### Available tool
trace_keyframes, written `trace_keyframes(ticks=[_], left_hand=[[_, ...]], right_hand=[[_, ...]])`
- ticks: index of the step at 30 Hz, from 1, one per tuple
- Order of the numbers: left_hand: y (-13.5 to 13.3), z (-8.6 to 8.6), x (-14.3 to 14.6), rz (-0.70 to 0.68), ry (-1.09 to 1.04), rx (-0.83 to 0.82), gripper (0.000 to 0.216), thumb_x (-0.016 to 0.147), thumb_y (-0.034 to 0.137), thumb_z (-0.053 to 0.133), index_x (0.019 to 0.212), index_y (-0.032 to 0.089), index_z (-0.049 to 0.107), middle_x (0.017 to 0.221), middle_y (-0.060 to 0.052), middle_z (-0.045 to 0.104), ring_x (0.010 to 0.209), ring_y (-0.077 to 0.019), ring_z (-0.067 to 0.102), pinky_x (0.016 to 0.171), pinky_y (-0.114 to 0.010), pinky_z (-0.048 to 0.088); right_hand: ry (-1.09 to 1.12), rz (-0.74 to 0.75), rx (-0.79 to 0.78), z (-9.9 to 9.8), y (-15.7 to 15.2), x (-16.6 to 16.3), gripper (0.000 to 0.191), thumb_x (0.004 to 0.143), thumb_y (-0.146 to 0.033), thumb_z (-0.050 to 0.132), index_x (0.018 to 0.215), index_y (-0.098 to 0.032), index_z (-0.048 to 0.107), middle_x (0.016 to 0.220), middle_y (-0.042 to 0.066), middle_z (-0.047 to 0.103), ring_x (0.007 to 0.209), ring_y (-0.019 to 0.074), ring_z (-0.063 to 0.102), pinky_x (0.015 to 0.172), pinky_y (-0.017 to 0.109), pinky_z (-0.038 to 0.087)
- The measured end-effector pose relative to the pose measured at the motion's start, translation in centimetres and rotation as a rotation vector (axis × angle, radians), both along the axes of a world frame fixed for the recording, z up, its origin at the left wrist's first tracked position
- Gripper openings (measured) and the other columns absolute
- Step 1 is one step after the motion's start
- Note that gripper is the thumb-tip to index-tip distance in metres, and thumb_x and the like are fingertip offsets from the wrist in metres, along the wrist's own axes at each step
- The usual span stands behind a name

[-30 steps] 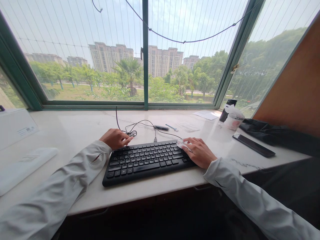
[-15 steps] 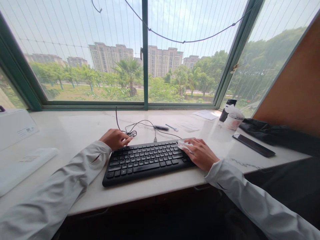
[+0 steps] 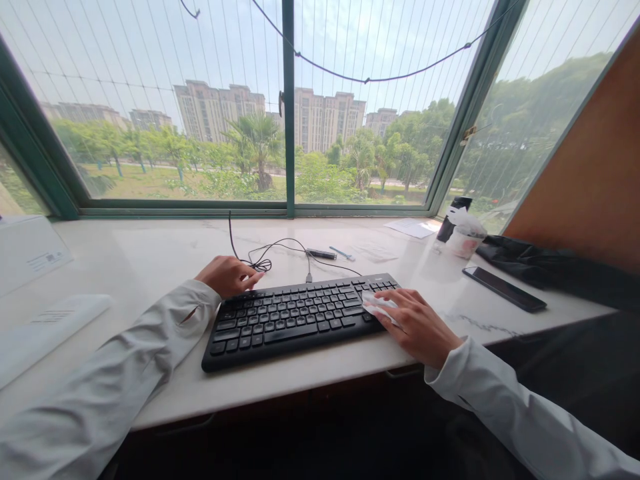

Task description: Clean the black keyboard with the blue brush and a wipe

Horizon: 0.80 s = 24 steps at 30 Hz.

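A black keyboard (image 3: pixel 300 317) lies slightly slanted on the white marble-patterned counter. My left hand (image 3: pixel 227 277) is at its back left corner, fingers curled over the far edge. Right behind those fingers is a bundled black cable (image 3: pixel 260 265). My right hand (image 3: pixel 415 323) presses a crumpled white tissue (image 3: pixel 379 303) onto the keys at the right end, holding it under the fingers. Part of the number pad is hidden beneath this hand and the tissue.
Behind the keyboard lie a USB plug (image 3: pixel 309 277), a small dark stick (image 3: pixel 321 254) and a blue-handled tool (image 3: pixel 343 253). To the right are a phone (image 3: pixel 504 289), a plastic cup (image 3: pixel 465 241) and black cloth (image 3: pixel 540 267). White boxes (image 3: pixel 33 253) stand left.
My right hand has slid the tissue a little to the right and toward me across the keys. My left hand stays at the keyboard's back left corner.
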<state>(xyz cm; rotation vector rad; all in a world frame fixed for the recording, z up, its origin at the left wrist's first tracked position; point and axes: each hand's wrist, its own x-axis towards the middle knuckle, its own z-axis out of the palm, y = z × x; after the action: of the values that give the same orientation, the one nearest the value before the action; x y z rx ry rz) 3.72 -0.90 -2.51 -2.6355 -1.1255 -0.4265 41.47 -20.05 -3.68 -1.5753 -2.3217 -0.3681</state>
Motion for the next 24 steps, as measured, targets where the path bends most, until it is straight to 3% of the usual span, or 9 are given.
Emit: trace_keyframes(ticks=[11, 24], left_hand=[[0.0, 0.0, 0.0, -0.001, -0.010, 0.010, 0.055, 0.092, 0.053, 0.038, 0.058, 0.025, 0.072, 0.053, -0.001, 0.066, 0.051, -0.0132, 0.054, 0.056, -0.027, 0.030], [-0.1, 0.0, 0.1, 0.009, -0.016, 0.005, 0.055, 0.092, 0.053, 0.039, 0.059, 0.025, 0.073, 0.056, -0.001, 0.068, 0.053, -0.0144, 0.056, 0.057, -0.027, 0.030]], right_hand=[[-0.064, -0.049, 0.063, -0.4, -0.3, 1.0, 0.036, 0.100, -0.033, 0.040, 0.127, -0.027, 0.064, 0.128, 0.006, 0.064, 0.116, 0.0226, 0.055, 0.100, 0.039, 0.034], [-0.079, -0.098, 0.086, -0.5, 2.4, 0.6, 0.034, 0.099, -0.030, 0.044, 0.126, -0.024, 0.064, 0.125, 0.007, 0.064, 0.112, 0.0234, 0.056, 0.096, 0.040, 0.036]])
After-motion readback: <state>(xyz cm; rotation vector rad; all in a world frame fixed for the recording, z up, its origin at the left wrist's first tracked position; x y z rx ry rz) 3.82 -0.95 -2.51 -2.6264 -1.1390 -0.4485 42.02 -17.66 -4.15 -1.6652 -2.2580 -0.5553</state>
